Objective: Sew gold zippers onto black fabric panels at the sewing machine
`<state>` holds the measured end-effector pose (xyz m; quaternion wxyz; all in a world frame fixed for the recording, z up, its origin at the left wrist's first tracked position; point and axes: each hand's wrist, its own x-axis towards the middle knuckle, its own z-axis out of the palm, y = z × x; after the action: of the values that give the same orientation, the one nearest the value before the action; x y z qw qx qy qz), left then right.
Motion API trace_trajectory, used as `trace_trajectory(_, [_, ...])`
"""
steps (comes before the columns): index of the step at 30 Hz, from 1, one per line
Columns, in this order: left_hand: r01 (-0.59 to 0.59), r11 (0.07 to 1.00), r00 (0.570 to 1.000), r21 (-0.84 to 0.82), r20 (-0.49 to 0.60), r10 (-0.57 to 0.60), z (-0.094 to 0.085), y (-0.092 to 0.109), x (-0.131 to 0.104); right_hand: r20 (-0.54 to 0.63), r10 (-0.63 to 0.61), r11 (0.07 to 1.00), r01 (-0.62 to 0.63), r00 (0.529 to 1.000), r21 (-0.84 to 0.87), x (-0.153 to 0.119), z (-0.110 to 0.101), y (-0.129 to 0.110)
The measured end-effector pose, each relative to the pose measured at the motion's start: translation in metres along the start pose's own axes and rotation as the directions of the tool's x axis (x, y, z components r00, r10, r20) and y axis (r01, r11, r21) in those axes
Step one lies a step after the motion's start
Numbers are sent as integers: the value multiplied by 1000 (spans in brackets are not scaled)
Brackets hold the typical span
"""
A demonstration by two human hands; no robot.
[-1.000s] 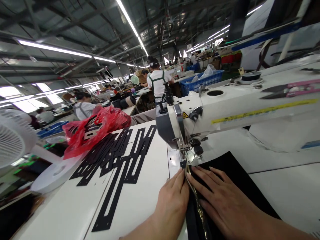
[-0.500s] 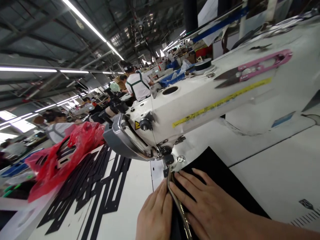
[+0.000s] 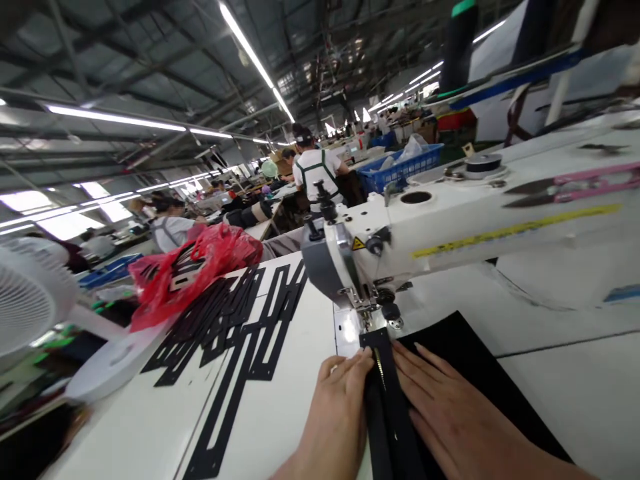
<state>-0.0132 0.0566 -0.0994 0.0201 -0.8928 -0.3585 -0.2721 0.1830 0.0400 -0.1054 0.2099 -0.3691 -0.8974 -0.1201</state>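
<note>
A black frame-shaped strip [image 3: 400, 427] lies along a gold-toothed zipper [image 3: 381, 370], its far end at the presser foot [image 3: 371, 319] of a white sewing machine [image 3: 430, 233]. Under and right of it spreads a black fabric panel [image 3: 480, 367]. My left hand [image 3: 337, 407] has its fingers bent together, thumb side pinching the strip's left edge just in front of the foot. Stretched flat, my right hand [image 3: 450, 407] presses on the fabric and the strip's right edge, holding nothing between its fingers.
More black slotted strips [image 3: 225, 427] lie to the left, beside a red plastic bag [image 3: 215, 257]. A white fan [image 3: 35, 293] stands at the left edge. Pink-handled snips [image 3: 590, 183] rest on the machine arm. A person [image 3: 316, 167] works beyond, near a blue basket [image 3: 400, 170].
My view has swung left, so the fan now shows. A black strip now lies over the zipper, where a pale-edged band ran before. My left hand's fingers have bent inward to its edge.
</note>
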Motion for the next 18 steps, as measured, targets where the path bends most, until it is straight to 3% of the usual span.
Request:
trace_trajectory(4, [-19, 1000, 994, -3, -110, 19, 4, -1, 5, -53, -40, 998, 37, 998, -51, -2, 3, 4])
trace_trajectory(9, [25, 997, 996, 76, -91, -18, 8, 2, 7, -113, -45, 999, 45, 993, -7, -1, -1, 7])
trace_trajectory(18, [-36, 987, 993, 154, -108, 53, 14, 3, 6, -36, -74, 997, 73, 997, -13, 2, -6, 6])
